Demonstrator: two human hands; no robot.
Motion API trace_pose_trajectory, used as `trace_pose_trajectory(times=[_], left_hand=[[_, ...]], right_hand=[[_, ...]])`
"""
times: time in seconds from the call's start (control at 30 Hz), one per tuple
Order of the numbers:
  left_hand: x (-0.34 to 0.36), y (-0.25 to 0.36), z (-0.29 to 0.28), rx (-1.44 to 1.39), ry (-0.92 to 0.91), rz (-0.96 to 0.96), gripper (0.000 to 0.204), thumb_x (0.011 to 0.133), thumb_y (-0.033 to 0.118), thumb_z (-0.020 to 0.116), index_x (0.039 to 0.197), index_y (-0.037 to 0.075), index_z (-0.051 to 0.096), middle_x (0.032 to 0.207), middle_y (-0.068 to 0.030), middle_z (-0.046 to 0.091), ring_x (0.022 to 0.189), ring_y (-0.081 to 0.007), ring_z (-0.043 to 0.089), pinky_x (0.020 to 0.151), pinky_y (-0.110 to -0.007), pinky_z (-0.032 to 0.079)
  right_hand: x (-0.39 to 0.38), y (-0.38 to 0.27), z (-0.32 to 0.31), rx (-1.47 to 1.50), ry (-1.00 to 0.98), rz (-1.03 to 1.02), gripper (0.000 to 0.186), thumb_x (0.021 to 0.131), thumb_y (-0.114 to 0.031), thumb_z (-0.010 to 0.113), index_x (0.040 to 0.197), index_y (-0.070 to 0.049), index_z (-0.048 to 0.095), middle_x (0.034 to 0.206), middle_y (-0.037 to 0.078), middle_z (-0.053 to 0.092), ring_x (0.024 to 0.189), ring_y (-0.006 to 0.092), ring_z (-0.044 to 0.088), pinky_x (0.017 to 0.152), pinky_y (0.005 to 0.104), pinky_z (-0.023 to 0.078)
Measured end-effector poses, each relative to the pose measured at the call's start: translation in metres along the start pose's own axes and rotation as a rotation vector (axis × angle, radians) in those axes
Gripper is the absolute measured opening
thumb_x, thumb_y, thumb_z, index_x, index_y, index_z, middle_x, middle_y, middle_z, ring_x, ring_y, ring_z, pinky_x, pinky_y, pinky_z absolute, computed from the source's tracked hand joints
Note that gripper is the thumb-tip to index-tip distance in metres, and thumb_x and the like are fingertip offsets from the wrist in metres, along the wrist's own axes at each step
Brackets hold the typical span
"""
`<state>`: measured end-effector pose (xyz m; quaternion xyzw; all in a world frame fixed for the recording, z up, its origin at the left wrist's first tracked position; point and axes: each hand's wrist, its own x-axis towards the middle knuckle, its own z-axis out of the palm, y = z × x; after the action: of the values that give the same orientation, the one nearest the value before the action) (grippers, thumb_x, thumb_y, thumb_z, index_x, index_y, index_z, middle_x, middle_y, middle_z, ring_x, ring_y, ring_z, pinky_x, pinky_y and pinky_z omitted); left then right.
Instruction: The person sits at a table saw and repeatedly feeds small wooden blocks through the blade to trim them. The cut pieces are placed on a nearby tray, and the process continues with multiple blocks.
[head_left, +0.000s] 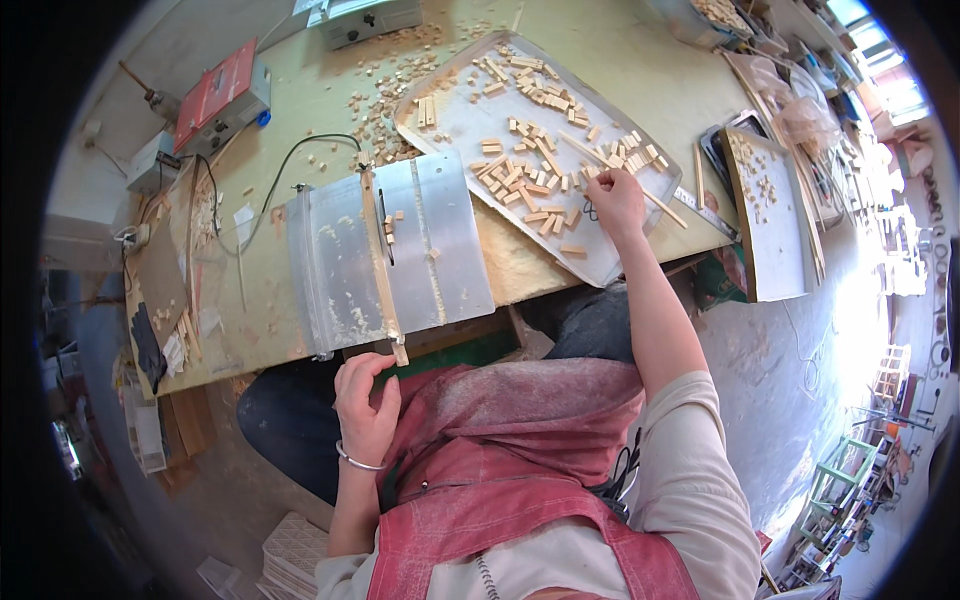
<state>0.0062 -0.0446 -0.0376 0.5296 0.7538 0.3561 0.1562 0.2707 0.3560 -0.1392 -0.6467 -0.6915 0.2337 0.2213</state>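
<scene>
My right hand [617,203] reaches over a pale tray [600,268] strewn with small wooden blocks [522,182]. Its fingers are pinched together among them; what they hold is hidden. Thin wooden stick [664,209] lengths show on both sides of this hand, and I cannot tell whether it grips them. My left hand [367,405] is half curled, thumb and forefinger apart, nothing visible between them. Just beyond its forefinger, a small wooden piece [401,354] sits at the near end of a wooden strip [379,255] fixed across a metal plate [448,230].
A red-topped box [222,95] and a grey device [365,20] stand at the back left. Loose wooden bits [385,110] litter the table beyond the plate. Right of the tray, a wood-edged board [768,215] carries more small pieces. A black glove [148,345] hangs at the left edge.
</scene>
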Motion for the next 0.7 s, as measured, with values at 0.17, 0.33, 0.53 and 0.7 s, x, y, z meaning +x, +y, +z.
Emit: trace_pose_trajectory(times=[0.17, 0.33, 0.53, 0.7], left_hand=[[-0.002, -0.004, -0.001, -0.013, -0.001, -0.038, 0.026, 0.085, 0.001, 0.073, 0.111, 0.004, 0.073, 0.112, -0.0135, 0.070, 0.107, -0.0330, 0.066, 0.098, -0.042, 0.050], [-0.002, -0.004, -0.002, -0.012, 0.001, -0.035, 0.026, 0.085, 0.001, 0.073, 0.111, 0.004, 0.073, 0.111, -0.0134, 0.070, 0.107, -0.0328, 0.066, 0.098, -0.042, 0.050], [-0.002, -0.006, -0.001, 0.003, 0.000, -0.035, 0.025, 0.085, 0.001, 0.073, 0.110, 0.004, 0.073, 0.111, -0.0134, 0.070, 0.107, -0.0326, 0.066, 0.098, -0.042, 0.049], [-0.002, -0.010, -0.002, 0.019, 0.001, -0.031, 0.026, 0.085, 0.000, 0.073, 0.111, 0.004, 0.072, 0.112, -0.0134, 0.070, 0.107, -0.0325, 0.066, 0.098, -0.042, 0.049]], right_hand=[[-0.002, -0.011, 0.001, -0.088, -0.031, -0.019, 0.023, 0.086, -0.028, 0.072, 0.092, -0.007, 0.078, 0.093, 0.013, 0.078, 0.092, 0.0314, 0.075, 0.082, 0.0444, 0.058], [0.001, -0.016, 0.005, -0.169, -0.088, -0.021, 0.023, 0.087, -0.029, 0.072, 0.094, -0.008, 0.078, 0.095, 0.015, 0.078, 0.093, 0.0339, 0.075, 0.082, 0.0458, 0.058], [0.001, -0.013, 0.002, -0.161, -0.079, 0.020, 0.025, 0.088, -0.031, 0.073, 0.097, -0.008, 0.078, 0.092, 0.013, 0.078, 0.091, 0.0317, 0.075, 0.081, 0.0455, 0.057], [0.003, 0.006, -0.003, -0.105, -0.009, -0.024, 0.040, 0.087, -0.040, 0.076, 0.107, -0.004, 0.076, 0.107, 0.014, 0.076, 0.100, 0.0305, 0.074, 0.086, 0.0443, 0.057]])
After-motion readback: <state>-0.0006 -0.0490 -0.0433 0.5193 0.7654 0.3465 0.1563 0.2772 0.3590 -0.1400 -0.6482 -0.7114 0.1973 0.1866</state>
